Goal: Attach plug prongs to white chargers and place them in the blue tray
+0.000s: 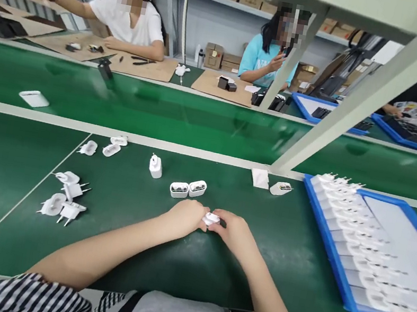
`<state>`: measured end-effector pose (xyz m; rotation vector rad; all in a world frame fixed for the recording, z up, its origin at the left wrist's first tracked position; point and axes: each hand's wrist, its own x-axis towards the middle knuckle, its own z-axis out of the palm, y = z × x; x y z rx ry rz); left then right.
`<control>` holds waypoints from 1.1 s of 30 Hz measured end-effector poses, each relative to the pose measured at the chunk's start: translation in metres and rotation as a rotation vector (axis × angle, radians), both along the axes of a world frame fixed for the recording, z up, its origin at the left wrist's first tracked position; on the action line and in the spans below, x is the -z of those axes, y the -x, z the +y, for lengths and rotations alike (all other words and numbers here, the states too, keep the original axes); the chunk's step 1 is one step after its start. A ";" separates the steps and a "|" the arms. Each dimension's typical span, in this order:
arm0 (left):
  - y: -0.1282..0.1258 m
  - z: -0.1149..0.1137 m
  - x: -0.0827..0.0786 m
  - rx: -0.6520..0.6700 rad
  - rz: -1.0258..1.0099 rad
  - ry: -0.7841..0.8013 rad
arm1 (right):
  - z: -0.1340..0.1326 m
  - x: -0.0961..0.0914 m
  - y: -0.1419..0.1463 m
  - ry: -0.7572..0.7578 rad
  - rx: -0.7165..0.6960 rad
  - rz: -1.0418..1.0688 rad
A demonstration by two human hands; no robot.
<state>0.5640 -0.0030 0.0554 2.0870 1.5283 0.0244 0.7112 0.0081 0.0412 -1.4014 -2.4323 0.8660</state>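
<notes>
A small white plug adapter (pixel 211 219) is pinched between both hands just above the green bench. My left hand (pixel 186 219) closes on its left side, and my right hand (pixel 233 230) grips the right side with thumb and fingers. Just beyond them stand two open white charger housings (pixel 179 190) with dark parts inside, side by side. An upright white charger (pixel 155 166) is a little farther left. Several loose white plug caps with pins (pixel 70 211) lie in a group on the left. Another open housing (pixel 280 188) rests at the back right.
A blue-rimmed tray (pixel 330 253) at the right holds rows of white chargers. A slanted metal post (pixel 318 127) rises behind the bench (pixel 101 261). A moving green belt or strip (pixel 152 108) runs behind, carrying a white housing (pixel 34 99). Several co-workers sit beyond.
</notes>
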 end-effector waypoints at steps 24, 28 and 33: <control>-0.001 0.006 -0.010 0.022 0.095 0.036 | 0.008 -0.021 0.011 0.022 -0.081 -0.310; -0.010 0.011 -0.021 0.100 0.212 0.070 | 0.010 -0.020 0.014 0.012 -0.102 -0.373; -0.004 0.000 -0.010 0.104 0.153 -0.001 | 0.008 -0.011 0.010 0.027 -0.129 -0.267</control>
